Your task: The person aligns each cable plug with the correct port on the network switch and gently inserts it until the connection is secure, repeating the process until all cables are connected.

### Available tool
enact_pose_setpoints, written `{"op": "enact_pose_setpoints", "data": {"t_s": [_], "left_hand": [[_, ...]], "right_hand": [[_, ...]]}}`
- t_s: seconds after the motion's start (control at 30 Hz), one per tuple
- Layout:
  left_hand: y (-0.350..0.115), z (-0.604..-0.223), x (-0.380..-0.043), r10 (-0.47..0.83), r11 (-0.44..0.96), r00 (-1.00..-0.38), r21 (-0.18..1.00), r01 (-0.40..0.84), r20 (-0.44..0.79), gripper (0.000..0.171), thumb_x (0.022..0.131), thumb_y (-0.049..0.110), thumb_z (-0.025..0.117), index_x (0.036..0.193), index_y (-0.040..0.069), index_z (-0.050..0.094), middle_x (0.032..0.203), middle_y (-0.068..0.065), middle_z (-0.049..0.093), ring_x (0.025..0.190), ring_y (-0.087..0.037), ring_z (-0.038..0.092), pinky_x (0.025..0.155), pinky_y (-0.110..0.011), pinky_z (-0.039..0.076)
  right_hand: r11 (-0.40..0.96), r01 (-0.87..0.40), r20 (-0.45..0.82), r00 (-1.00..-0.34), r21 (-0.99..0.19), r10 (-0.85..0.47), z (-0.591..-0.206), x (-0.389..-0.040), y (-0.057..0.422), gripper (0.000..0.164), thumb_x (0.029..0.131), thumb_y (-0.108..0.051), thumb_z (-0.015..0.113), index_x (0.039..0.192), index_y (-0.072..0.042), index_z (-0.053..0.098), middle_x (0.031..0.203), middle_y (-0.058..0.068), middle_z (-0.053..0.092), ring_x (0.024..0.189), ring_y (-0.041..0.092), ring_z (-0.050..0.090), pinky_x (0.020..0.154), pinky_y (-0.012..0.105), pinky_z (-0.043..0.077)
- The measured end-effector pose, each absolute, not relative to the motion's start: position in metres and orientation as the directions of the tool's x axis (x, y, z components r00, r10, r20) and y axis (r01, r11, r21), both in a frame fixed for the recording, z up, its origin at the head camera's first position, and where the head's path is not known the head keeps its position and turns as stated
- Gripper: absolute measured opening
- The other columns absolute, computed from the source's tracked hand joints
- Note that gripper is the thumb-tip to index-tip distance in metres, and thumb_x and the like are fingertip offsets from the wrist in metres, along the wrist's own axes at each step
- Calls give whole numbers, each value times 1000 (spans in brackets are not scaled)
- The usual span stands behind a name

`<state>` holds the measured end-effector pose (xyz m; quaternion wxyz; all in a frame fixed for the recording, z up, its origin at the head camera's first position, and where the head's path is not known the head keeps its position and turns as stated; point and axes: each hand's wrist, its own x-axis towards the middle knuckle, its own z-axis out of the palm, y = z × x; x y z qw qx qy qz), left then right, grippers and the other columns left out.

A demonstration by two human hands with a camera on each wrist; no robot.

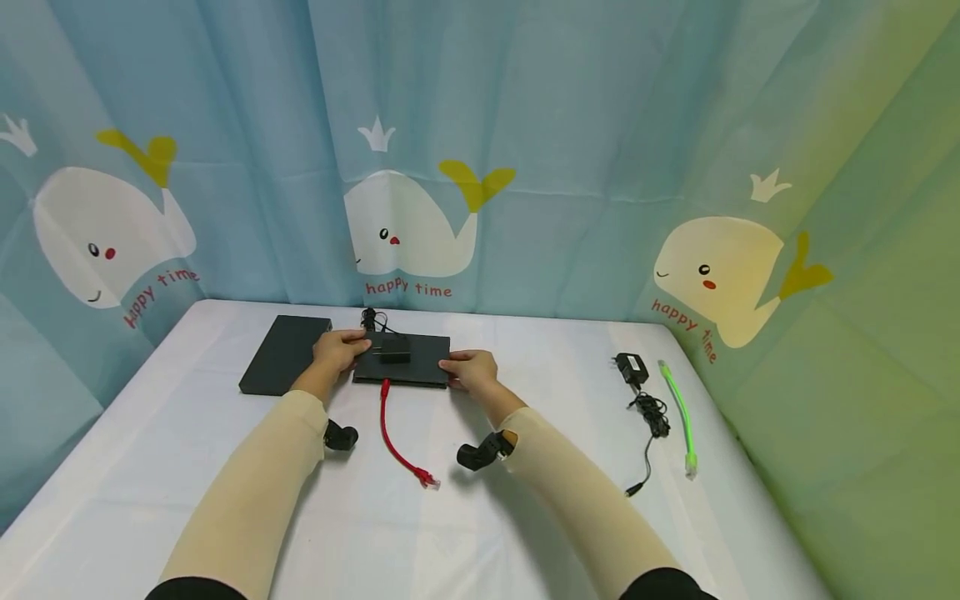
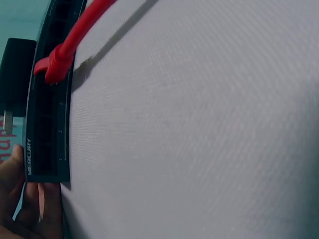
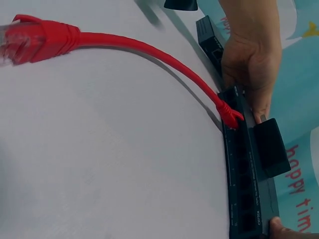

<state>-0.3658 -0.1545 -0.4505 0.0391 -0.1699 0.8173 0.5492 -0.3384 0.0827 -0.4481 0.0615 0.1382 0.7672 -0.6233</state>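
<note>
A flat black network switch (image 1: 429, 360) lies near the back of the white table, its port row facing me. My left hand (image 1: 337, 352) grips its left end, thumb on top and fingers at the side. At the opposite end, my right hand (image 1: 474, 368) holds the switch between thumb and fingers. A red Ethernet cable (image 1: 387, 427) is plugged into one of the ports; its other connector rests loose on the table. On top of the switch sits a black power adapter (image 1: 395, 352), its metal prong showing in the left wrist view. The label MERCURY is readable there.
Another black box (image 1: 279, 360) lies left of the switch, beside my left hand. A black cord (image 1: 369, 318) shows behind the switch. Farther right are a second power adapter (image 1: 632, 367) with a bundled cord and a green Ethernet cable (image 1: 679, 408). A curtain (image 1: 570, 167) hangs behind.
</note>
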Motion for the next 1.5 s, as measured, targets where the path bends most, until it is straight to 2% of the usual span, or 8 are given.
{"op": "enact_pose_setpoints", "data": {"t_s": [0.17, 0.3, 0.43, 0.67, 0.83, 1.07, 1.23, 1.5], "left_hand": [[-155, -446, -362, -261, 423, -941, 851, -312, -215, 40, 96, 23, 66, 135, 12, 62, 135, -13, 60, 132, -32, 46, 112, -41, 39], [-156, -444, -360, -272, 484, -943, 820, -306, -192, 40, 97, 25, 64, 135, 12, 62, 137, -13, 59, 141, -36, 33, 121, -46, 23], [-157, -444, -361, -273, 509, -945, 807, -300, -179, 40, 98, 26, 64, 135, 13, 62, 140, -14, 56, 141, -37, 32, 120, -47, 24], [-173, -429, -363, -272, 700, -956, 704, -120, 108, 31, 96, 23, 66, 123, 9, 70, 112, -12, 73, 105, -32, 66, 91, -47, 52], [-218, -406, -358, -302, 763, -931, 638, -106, 206, 32, 97, 20, 63, 125, 4, 68, 111, -16, 72, 102, -37, 64, 85, -50, 52], [-278, -414, -343, -348, 792, -937, 536, -293, 2, 50, 99, 32, 60, 134, -3, 56, 126, -24, 62, 118, -44, 53, 96, -54, 48], [-291, -424, -338, -228, 805, -962, 525, -274, -152, 55, 100, 32, 57, 140, -6, 48, 134, -29, 54, 129, -51, 40, 110, -58, 35], [-298, -429, -335, -180, 813, -969, 530, -243, -168, 55, 102, 32, 55, 141, -5, 45, 139, -30, 49, 131, -53, 36, 112, -59, 31]], "right_hand": [[183, 274, -252, -958, -944, 135, -451, -339, 77, 32, 85, -6, 77, 115, 3, 71, 112, 20, 70, 85, 21, 71, 71, 30, 62], [200, 289, -262, -953, -936, 152, -454, -342, 72, 32, 85, -7, 78, 114, 1, 72, 114, 18, 70, 92, 22, 72, 69, 28, 61], [201, 312, -281, -945, -929, 165, -453, -344, 70, 31, 84, -8, 79, 113, 0, 73, 115, 17, 70, 94, 21, 71, 69, 28, 61], [181, 333, -306, -938, -925, 163, -452, -347, 71, 31, 84, -7, 79, 113, 0, 72, 114, 17, 70, 90, 21, 71, 70, 29, 62], [167, 334, -307, -937, -928, 166, -451, -347, 72, 31, 83, -7, 80, 112, 0, 73, 115, 16, 69, 88, 17, 70, 70, 27, 61], [153, 349, -327, -932, -924, 154, -447, -345, 72, 32, 83, -6, 79, 113, 2, 72, 117, 18, 67, 88, 18, 69, 70, 27, 61], [144, 343, -324, -935, -928, 144, -447, -344, 73, 32, 83, -6, 79, 114, 2, 71, 119, 17, 66, 87, 17, 69, 71, 27, 61], [140, 323, -305, -943, -936, 134, -449, -343, 73, 32, 84, -6, 78, 115, 2, 71, 120, 18, 66, 89, 17, 69, 71, 27, 61]]}}
